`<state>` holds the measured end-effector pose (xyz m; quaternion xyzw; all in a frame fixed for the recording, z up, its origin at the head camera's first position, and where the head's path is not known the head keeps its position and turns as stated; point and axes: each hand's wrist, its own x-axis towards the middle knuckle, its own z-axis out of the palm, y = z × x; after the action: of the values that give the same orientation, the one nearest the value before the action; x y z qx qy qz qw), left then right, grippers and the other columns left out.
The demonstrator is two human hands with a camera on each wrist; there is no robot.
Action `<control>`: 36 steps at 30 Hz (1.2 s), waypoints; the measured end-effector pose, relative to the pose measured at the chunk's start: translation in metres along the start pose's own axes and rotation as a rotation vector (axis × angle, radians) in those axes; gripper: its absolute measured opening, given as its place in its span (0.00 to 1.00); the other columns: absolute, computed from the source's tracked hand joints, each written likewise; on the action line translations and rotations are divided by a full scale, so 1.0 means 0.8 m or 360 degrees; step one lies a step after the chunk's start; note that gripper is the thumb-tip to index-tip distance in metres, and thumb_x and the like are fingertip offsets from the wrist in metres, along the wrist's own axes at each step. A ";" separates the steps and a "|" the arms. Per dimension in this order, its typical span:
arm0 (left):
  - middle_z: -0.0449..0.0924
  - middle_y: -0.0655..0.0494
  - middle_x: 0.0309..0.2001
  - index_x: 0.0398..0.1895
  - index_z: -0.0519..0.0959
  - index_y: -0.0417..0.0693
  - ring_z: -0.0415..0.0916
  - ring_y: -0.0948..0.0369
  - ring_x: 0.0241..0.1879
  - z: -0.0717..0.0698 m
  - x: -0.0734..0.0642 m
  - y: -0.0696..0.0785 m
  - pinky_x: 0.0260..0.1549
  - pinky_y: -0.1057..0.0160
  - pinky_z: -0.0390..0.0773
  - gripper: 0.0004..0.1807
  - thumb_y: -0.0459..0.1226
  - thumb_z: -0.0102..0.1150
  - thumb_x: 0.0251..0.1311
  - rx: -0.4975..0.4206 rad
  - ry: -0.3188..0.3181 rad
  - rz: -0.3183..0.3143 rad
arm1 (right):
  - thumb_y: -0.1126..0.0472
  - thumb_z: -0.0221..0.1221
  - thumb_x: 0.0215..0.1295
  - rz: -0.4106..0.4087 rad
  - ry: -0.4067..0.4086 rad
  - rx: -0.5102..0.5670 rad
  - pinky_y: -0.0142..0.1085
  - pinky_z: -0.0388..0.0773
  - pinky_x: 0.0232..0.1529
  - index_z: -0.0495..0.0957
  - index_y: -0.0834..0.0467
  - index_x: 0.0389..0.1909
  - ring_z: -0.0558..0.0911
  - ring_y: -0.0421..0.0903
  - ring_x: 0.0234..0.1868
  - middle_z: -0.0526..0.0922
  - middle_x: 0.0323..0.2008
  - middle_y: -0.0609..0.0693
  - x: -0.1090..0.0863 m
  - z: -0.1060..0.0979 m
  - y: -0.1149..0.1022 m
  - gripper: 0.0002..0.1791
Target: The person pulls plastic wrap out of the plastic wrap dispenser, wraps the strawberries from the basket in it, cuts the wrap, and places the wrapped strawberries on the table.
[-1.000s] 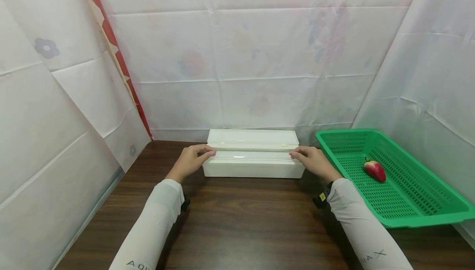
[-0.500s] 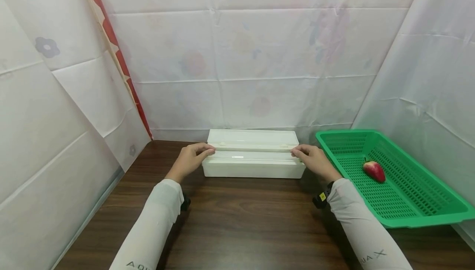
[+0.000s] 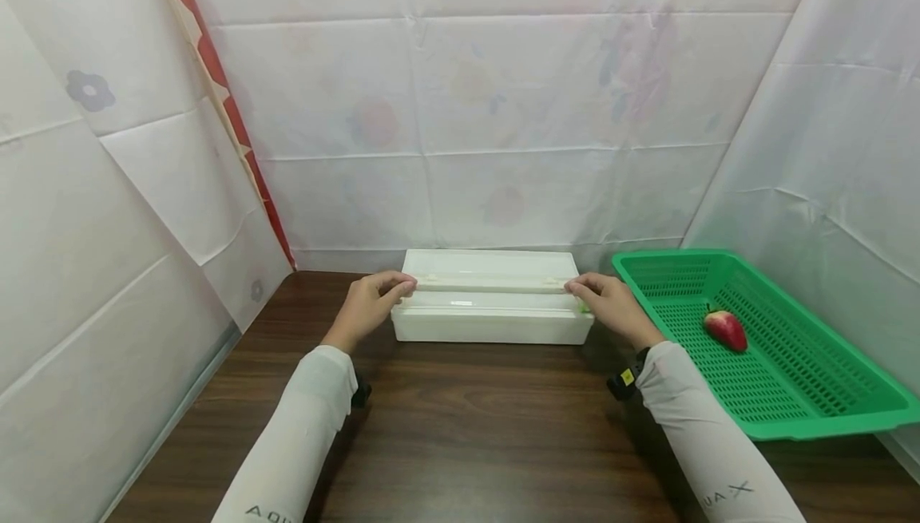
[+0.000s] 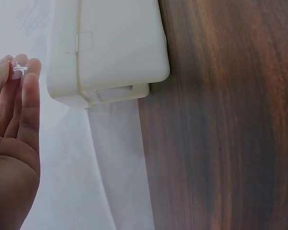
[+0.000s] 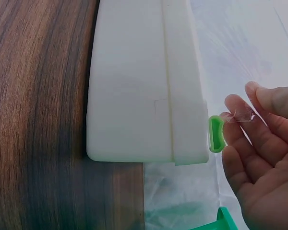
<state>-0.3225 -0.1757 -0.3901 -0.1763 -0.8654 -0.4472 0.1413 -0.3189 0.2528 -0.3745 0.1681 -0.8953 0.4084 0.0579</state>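
A long white cling film dispenser box (image 3: 492,326) stands on the table with its lid (image 3: 492,261) raised at the back. My left hand (image 3: 365,307) is at the box's left end, and thumb and fingertips pinch a shiny bit of clear film (image 4: 20,69). At the right end my right hand (image 3: 611,307) pinches another corner of the clear film (image 5: 242,115) between thumb and fingers. Beside those fingers a green slide cutter (image 5: 216,134) sticks out above the box edge. Most of the film is too transparent to make out.
A green plastic basket (image 3: 834,423) stands on the right, close to my right forearm, with a red fruit (image 3: 726,331) in it. The dark wooden table (image 3: 489,435) meets a white patterned sheet (image 3: 489,132) behind the box.
Both hands have lifted very slightly at the box's ends. More of the green slide cutter shows beside the right hand. Box and basket have stayed in place.
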 end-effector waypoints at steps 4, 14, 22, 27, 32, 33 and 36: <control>0.85 0.59 0.40 0.50 0.85 0.48 0.81 0.60 0.39 -0.001 0.001 0.003 0.39 0.54 0.81 0.16 0.47 0.58 0.71 -0.0004 0.0005 -0.0001 | 0.47 0.52 0.78 0.0006 0.0023 0.0021 0.55 0.76 0.53 0.81 0.60 0.55 0.79 0.56 0.57 0.83 0.53 0.56 0.000 0.000 -0.004 0.22; 0.86 0.56 0.42 0.51 0.85 0.46 0.82 0.57 0.42 -0.003 0.002 0.006 0.42 0.52 0.81 0.16 0.46 0.58 0.71 -0.0030 0.0022 0.0024 | 0.46 0.52 0.77 0.0041 0.0080 0.0020 0.50 0.76 0.47 0.80 0.62 0.56 0.79 0.58 0.53 0.82 0.54 0.59 0.000 -0.001 -0.013 0.24; 0.86 0.50 0.45 0.51 0.84 0.46 0.83 0.52 0.43 -0.005 0.002 0.010 0.43 0.51 0.81 0.17 0.47 0.58 0.71 -0.0051 0.0017 0.0005 | 0.45 0.52 0.77 0.0053 0.0123 0.0029 0.52 0.76 0.49 0.80 0.62 0.55 0.80 0.55 0.53 0.82 0.53 0.58 -0.001 -0.001 -0.015 0.25; 0.85 0.47 0.45 0.51 0.84 0.46 0.84 0.53 0.40 -0.005 0.002 0.012 0.40 0.54 0.83 0.16 0.46 0.59 0.71 -0.0079 0.0025 0.0011 | 0.46 0.53 0.77 0.0027 0.0167 0.0045 0.54 0.76 0.52 0.80 0.61 0.55 0.80 0.56 0.53 0.83 0.51 0.58 -0.003 0.000 -0.016 0.23; 0.86 0.49 0.43 0.51 0.84 0.46 0.82 0.59 0.39 -0.006 0.002 0.013 0.42 0.53 0.82 0.17 0.47 0.58 0.71 -0.0062 0.0046 0.0045 | 0.47 0.54 0.77 0.0002 0.0201 0.0060 0.53 0.78 0.52 0.81 0.60 0.55 0.81 0.54 0.54 0.83 0.51 0.57 -0.004 0.000 -0.017 0.22; 0.86 0.49 0.43 0.51 0.84 0.46 0.82 0.59 0.39 -0.006 0.002 0.013 0.42 0.53 0.82 0.17 0.47 0.58 0.71 -0.0061 0.0048 0.0050 | 0.47 0.54 0.77 -0.0002 0.0198 0.0067 0.53 0.78 0.51 0.81 0.60 0.56 0.81 0.54 0.54 0.83 0.52 0.57 -0.004 -0.001 -0.018 0.22; 0.85 0.49 0.44 0.51 0.84 0.46 0.82 0.59 0.39 -0.007 0.003 0.014 0.42 0.52 0.81 0.17 0.47 0.58 0.71 -0.0061 0.0052 0.0056 | 0.47 0.54 0.76 -0.0009 0.0202 0.0074 0.52 0.78 0.51 0.81 0.59 0.55 0.81 0.53 0.54 0.84 0.52 0.55 -0.005 -0.001 -0.018 0.22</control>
<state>-0.3194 -0.1738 -0.3775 -0.1868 -0.8510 -0.4641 0.1597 -0.3104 0.2456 -0.3641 0.1457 -0.8796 0.4388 0.1118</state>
